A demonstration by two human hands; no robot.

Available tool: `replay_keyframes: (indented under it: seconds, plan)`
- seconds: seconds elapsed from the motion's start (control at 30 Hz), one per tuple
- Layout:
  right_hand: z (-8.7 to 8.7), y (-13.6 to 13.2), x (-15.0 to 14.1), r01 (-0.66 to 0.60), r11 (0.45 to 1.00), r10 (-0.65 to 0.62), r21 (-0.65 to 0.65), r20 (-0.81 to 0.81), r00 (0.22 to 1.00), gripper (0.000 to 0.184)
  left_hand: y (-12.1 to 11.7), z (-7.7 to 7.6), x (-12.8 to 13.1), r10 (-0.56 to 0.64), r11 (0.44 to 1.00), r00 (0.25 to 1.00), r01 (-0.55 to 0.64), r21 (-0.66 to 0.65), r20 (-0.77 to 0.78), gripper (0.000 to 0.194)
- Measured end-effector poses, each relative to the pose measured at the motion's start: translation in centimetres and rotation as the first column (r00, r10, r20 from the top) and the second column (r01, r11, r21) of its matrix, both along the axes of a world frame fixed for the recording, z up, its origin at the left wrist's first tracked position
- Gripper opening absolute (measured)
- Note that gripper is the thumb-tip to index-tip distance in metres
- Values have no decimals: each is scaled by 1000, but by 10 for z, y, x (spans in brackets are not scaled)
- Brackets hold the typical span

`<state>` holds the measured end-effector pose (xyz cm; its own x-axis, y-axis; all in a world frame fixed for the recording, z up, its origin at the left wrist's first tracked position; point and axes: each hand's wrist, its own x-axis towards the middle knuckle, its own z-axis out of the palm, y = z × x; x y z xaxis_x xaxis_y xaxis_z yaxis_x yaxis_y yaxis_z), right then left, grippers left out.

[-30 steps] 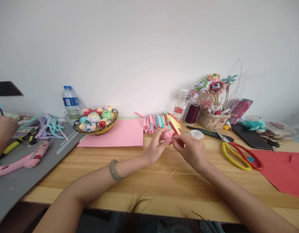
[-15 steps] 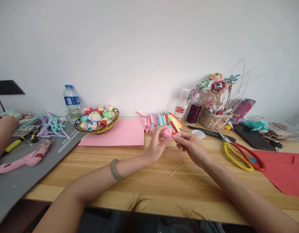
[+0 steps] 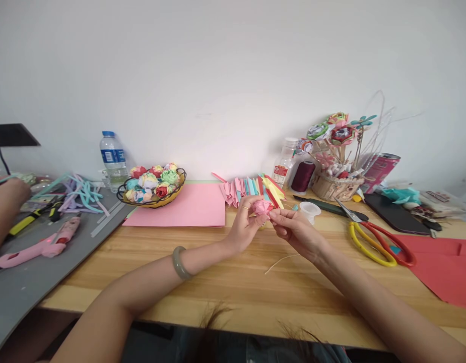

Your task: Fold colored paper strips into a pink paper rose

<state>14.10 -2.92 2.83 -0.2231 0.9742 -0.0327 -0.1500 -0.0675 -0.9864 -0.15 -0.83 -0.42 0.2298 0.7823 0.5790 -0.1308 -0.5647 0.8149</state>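
A pink paper flower [image 3: 262, 207] with a bit of red at its right side is held up over the middle of the wooden table. My left hand [image 3: 245, 227] is closed around it from the left, thumb and fingers on its petals. From the right, my right hand [image 3: 293, 225] pinches the flower's near right edge between thumb and forefinger. A thin pale string [image 3: 280, 261] lies on the table below my right hand. Behind the flower stands a row of folded paper pieces [image 3: 238, 190] in pink, blue, red and yellow.
Left are a basket of paper flowers [image 3: 157, 203], pink paper [image 3: 195, 209], a water bottle [image 3: 114, 159], a glue gun [image 3: 40, 247] and a co-worker's hand [image 3: 11, 196]. Right are scissors [image 3: 374, 239], a clear cup [image 3: 310, 212], purple thread [image 3: 303, 177], a phone [image 3: 395, 214] and red paper [image 3: 442, 264].
My right hand has shifted slightly down at the flower's edge, and more of the clear cup behind it shows. Both hands keep hold of the flower.
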Motion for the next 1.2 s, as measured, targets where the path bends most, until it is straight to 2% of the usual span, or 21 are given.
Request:
replay_keyframes:
  seconds: [0.13, 0.23, 0.33, 0.57, 0.87, 1.07, 1.2]
  plan:
    - [1, -4, -2, 43, 986, -67, 163, 145, 987, 28, 0, 0, 1, -10, 1000, 1000, 10, -28, -4, 35]
    - [1, -7, -3, 60, 947, -152, 315, 277, 949, 34, -1, 1, 1, -39, 996, 999, 40, -78, 18, 37]
    - [2, -10, -4, 51, 916, -199, 398, 338, 920, 36, -3, 3, 1, -54, 991, 997, 59, -122, 47, 38]
    - [7, -16, -7, 76, 869, -286, 489, 371, 883, 27, -5, 4, 1, -84, 984, 994, 93, -152, 66, 39]
    - [2, -13, -6, 62, 822, -367, 566, 443, 818, 23, -6, 8, -1, -137, 947, 986, 158, -278, 94, 44]
    - [4, -15, -6, 43, 783, -424, 620, 482, 767, 20, -4, 4, -1, -252, 901, 953, 294, -319, 165, 49]
    - [5, -15, -5, 94, 781, -436, 617, 431, 790, 22, -5, 5, 0, -320, 879, 931, 360, -312, 173, 61]
